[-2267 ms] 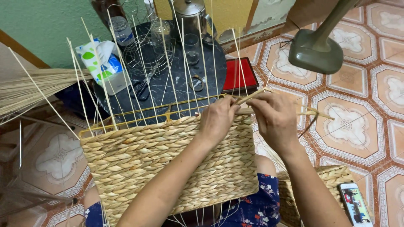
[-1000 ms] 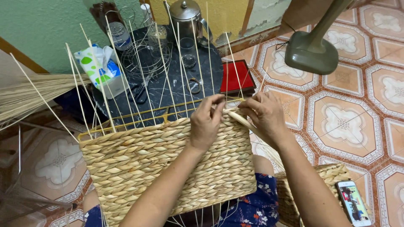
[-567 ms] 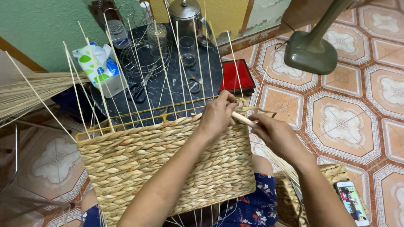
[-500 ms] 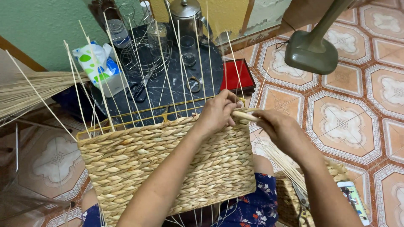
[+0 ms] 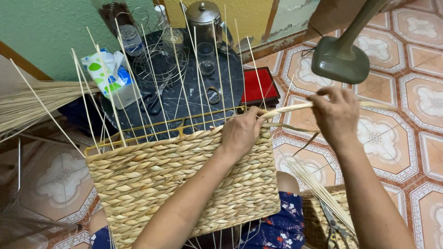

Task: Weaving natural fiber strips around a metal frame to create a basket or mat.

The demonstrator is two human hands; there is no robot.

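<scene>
Across the middle of the frame sits your half-woven basket (image 5: 184, 184), its plaited straw wall facing you and thin upright stakes (image 5: 198, 78) rising from its top edge toward the upper part of the picture. Your left hand (image 5: 241, 133) rests on the basket's upper right corner, fingers curled down over the rim and pressing where the weaving strand (image 5: 290, 109) leaves the wall. Your right hand (image 5: 337, 117), right of centre, is closed on that pale strand, which runs taut between your two hands; the thumb side is turned away, so the exact pinch is hard to make out.

Behind the basket, at upper centre, a dark round table (image 5: 184, 92) carries a metal kettle (image 5: 205, 16), a wire rack (image 5: 157, 64), scissors (image 5: 151, 103) and a red tray (image 5: 258, 85). A tissue pack (image 5: 108, 76) lies at upper left, beside a bundle of straw (image 5: 27, 103). A fan base (image 5: 341, 60) stands at upper right on the patterned tile floor (image 5: 415, 106). Loose stakes and another pair of scissors (image 5: 334, 226) lie at lower right.
</scene>
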